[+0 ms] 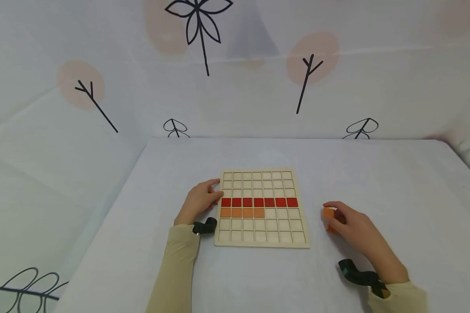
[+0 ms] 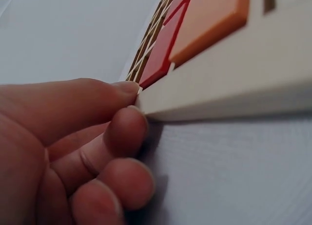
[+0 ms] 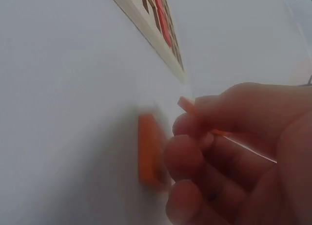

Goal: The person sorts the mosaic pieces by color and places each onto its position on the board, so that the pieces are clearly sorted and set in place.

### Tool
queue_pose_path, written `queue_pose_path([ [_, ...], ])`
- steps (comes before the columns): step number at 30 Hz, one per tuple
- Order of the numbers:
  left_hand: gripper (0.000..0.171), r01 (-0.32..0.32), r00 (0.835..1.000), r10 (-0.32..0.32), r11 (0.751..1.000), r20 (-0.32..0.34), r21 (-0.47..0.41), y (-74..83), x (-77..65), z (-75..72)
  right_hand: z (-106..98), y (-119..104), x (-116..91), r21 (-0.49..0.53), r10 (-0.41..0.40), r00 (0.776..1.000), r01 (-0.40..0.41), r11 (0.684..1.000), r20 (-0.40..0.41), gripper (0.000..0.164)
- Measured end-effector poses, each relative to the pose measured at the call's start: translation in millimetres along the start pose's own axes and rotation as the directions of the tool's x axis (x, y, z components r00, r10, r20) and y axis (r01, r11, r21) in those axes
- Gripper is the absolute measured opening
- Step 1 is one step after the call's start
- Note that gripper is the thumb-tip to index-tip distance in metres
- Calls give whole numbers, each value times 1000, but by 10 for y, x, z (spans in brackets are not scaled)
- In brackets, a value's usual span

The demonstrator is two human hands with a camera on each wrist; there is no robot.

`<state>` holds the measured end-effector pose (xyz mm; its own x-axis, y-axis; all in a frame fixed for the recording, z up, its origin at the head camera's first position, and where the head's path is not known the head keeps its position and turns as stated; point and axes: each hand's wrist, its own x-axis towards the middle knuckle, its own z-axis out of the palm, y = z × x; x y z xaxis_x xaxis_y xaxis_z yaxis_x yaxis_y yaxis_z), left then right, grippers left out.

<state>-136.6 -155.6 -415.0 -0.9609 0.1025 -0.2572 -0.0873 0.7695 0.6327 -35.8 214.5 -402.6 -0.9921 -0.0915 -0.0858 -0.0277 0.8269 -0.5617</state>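
A pale wooden grid board (image 1: 262,246) lies flat on the table, with a full row of red square tiles (image 1: 259,202) and several orange tiles (image 1: 236,212) in the row below. My left hand (image 1: 199,201) holds the board's left edge; in the left wrist view its fingertips meet at the frame beside the red tile (image 2: 163,52). Right of the board, my right hand (image 1: 350,221) pinches an orange tile (image 1: 328,213) between thumb and finger. Beneath that hand, more orange (image 3: 146,149) shows as a block-like piece on the table, partly hidden by the fingers.
White cloth covers the table (image 1: 258,278). Behind it hangs a pale patterned backdrop (image 1: 250,95) with line-drawn plants. Dark wrist camera mounts (image 1: 358,274) sit at both cuffs. The remaining grid squares on the board show bare wood.
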Motion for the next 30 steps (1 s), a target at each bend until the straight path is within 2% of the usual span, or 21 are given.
queue_pose_path([
  [6,52,8,1000,-8,1000,5,1,0,-6,-6,59,-101,0,60,-44,999,44,997,2,29],
  [13,52,-6,1000,6,1000,2,0,2,2,-12,141,-183,23,79,-81,996,84,993,-35,28],
  [30,52,-5,1000,5,1000,2,5,10,2,-4,315,-393,45,247,-22,999,10,969,43,32],
])
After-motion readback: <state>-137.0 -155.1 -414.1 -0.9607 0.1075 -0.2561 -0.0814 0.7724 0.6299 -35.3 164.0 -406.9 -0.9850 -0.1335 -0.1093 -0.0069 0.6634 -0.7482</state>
